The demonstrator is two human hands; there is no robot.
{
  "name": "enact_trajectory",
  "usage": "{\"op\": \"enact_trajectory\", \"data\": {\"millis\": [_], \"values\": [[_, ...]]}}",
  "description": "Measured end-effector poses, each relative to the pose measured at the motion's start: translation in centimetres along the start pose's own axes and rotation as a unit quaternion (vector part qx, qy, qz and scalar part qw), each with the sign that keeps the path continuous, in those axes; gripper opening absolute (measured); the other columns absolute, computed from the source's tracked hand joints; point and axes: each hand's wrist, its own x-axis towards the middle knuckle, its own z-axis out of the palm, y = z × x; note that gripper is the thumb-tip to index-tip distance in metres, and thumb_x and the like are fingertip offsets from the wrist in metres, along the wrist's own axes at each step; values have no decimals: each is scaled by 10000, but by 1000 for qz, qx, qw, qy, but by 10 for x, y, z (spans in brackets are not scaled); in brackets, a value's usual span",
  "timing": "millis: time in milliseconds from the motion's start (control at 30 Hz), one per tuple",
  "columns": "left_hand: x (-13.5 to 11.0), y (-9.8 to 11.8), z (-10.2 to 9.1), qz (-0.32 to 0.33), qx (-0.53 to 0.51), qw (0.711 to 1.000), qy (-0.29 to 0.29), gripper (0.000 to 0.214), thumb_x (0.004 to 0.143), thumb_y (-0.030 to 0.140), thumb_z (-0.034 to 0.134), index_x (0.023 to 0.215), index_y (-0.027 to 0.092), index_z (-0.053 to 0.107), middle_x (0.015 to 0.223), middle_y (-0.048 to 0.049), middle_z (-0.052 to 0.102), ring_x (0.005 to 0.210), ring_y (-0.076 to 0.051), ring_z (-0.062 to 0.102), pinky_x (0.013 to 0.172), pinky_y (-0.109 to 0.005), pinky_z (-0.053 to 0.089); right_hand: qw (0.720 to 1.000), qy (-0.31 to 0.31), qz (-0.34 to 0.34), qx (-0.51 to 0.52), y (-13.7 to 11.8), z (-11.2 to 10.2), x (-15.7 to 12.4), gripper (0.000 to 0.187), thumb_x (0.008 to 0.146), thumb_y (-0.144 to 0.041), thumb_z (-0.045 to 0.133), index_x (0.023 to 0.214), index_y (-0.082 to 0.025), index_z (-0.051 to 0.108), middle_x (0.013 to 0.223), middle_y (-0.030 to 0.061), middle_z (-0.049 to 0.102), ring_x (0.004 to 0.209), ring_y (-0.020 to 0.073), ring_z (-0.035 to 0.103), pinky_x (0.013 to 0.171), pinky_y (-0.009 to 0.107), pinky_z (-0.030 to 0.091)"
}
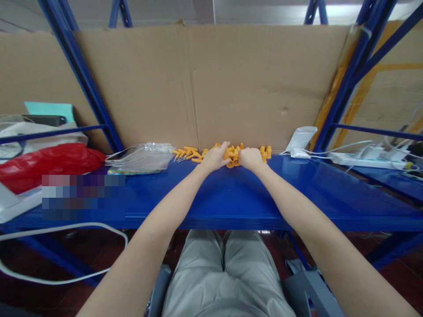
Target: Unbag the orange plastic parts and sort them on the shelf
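Note:
Orange-yellow plastic pieces (pixel 234 152) lie in a row along the back of the blue shelf, against the cardboard. My left hand (pixel 214 158) is among them, its thumb and fingers apart, with orange pieces showing beside and between them. Just to its right, my right hand (pixel 251 157) is closed with the fingers curled, touching the pieces; what lies inside it is hidden. To the left, several branching orange pieces (pixel 185 152) have small metal chains or clips at their ends. More orange pieces (pixel 265 152) stand right of my right hand.
Clear plastic bags (pixel 142 159) lie left of the pieces, and a red plastic bag (pixel 56 163) farther left. A white packet (pixel 300 141) and a power strip (pixel 366 160) with cables are at the right. Cardboard (pixel 247 88) closes the back between blue posts (pixel 82 75).

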Motion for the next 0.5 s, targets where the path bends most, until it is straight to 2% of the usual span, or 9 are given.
{"op": "enact_trajectory", "data": {"millis": [267,433,500], "values": [[3,-5,0,-33,-56,998,-28,490,767,263,683,1211,141,514,1061,-134,705,1001,-279,676,820,-344,504,999,-8,-27,-22,-3,1,0,364,921,-122,412,1097,-60,724,1019,256,731,1045,309,700,874,378,515],[7,-16,6,-73,-132,985,-89,424,697,213,697,1090,141,555,875,-64,698,769,-202,672,692,-295,507,998,-10,-58,-30,-4,7,2,377,928,-121,391,1077,-59,732,997,251,735,1047,297,699,892,386,497],[7,-19,7,-79,-165,979,-91,442,671,191,693,1088,139,557,824,-43,691,682,-172,651,650,-277,501,998,-5,-64,-26,-4,10,3,381,926,-129,391,1070,-60,737,995,256,733,1028,302,702,888,397,491]]}}
